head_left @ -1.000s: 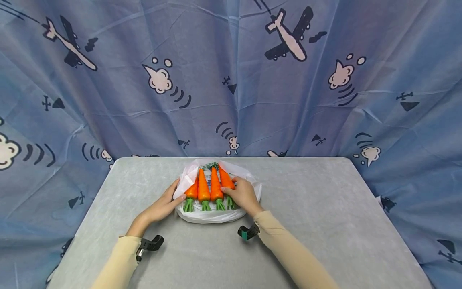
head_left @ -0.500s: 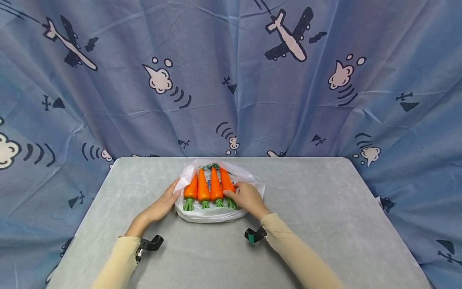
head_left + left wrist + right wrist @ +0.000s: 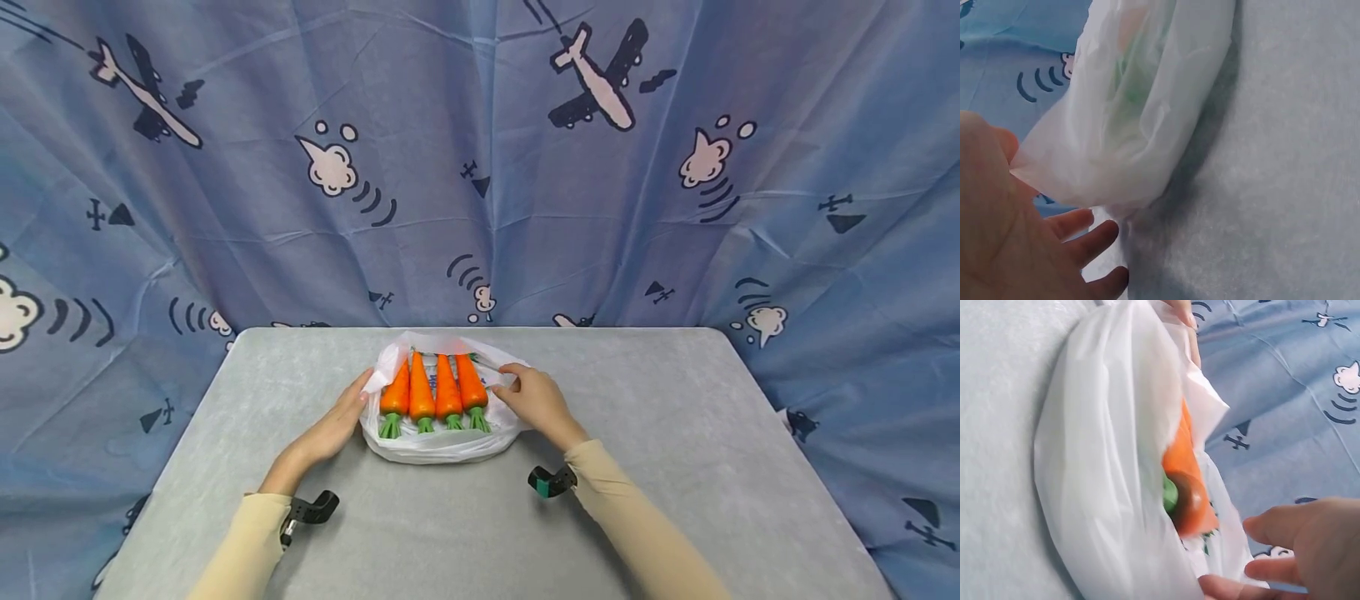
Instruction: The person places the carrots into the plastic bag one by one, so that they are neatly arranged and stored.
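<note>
Several orange carrots (image 3: 422,392) with green tops lie side by side in a white plastic bag (image 3: 435,451) on the table. The bag's mouth gapes upward, and faint print shows inside. At its left rim is my left hand (image 3: 332,429); in the left wrist view the thumb and forefinger pinch a corner of the bag (image 3: 1116,125). My right hand (image 3: 542,407) is at the right rim, thumb and fingers apart, beside the rightmost carrot (image 3: 472,385). The right wrist view has its fingertips by the bag's edge, with one carrot (image 3: 1185,487) showing through the opening.
The grey table (image 3: 675,433) reaches back to a blue curtain (image 3: 420,150) printed with airplanes. A black wrist strap mount (image 3: 318,507) juts from the left wrist, and another mount (image 3: 551,482) from the right.
My right hand has let go of the rightmost carrot and drawn back right to the bag's rim. That carrot now lies beside the others. The left hand has barely moved.
</note>
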`<action>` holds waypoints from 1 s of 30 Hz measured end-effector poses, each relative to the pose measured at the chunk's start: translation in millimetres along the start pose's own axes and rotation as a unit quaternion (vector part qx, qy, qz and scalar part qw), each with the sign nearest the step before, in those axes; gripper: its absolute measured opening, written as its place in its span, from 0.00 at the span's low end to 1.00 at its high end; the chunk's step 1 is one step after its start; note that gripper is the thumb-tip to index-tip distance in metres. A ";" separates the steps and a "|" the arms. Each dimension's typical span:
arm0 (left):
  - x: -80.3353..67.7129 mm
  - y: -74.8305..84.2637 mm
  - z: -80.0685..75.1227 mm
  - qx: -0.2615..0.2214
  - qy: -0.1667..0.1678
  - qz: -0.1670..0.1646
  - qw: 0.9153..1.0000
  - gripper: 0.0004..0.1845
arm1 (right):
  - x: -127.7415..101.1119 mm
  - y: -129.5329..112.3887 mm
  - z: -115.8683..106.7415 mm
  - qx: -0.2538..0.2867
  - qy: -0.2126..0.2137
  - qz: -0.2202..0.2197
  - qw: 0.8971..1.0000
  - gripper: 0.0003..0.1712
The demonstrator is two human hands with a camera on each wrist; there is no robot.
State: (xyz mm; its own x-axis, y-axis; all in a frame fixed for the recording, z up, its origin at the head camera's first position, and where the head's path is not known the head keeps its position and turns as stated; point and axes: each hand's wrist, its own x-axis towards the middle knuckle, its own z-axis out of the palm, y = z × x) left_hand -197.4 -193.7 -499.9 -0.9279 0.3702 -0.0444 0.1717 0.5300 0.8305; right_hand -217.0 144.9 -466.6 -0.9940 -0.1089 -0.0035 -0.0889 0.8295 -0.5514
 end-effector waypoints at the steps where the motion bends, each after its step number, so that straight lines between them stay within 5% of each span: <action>1: -0.6 0.8 0.0 0.004 0.003 -0.001 1.000 0.30 | -0.1 1.3 -2.4 0.005 0.005 -0.007 1.000 0.26; 15: -6.7 9.8 -6.9 0.022 0.016 -0.019 0.999 0.34 | -13.7 10.8 -33.7 0.078 0.058 -0.047 0.994 0.22; 30: -6.7 18.5 -8.4 0.004 0.022 0.005 1.000 0.35 | -17.3 19.3 -38.1 0.130 0.021 -0.060 0.989 0.26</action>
State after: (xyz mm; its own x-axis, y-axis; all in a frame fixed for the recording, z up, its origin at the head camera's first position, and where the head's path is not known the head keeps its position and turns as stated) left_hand -190.8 -192.8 -479.6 -0.9397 0.3417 -0.0127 0.1824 0.5322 0.8267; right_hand -203.9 183.7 -445.4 -0.9796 -0.1705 0.1060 -0.1921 0.6424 -0.7419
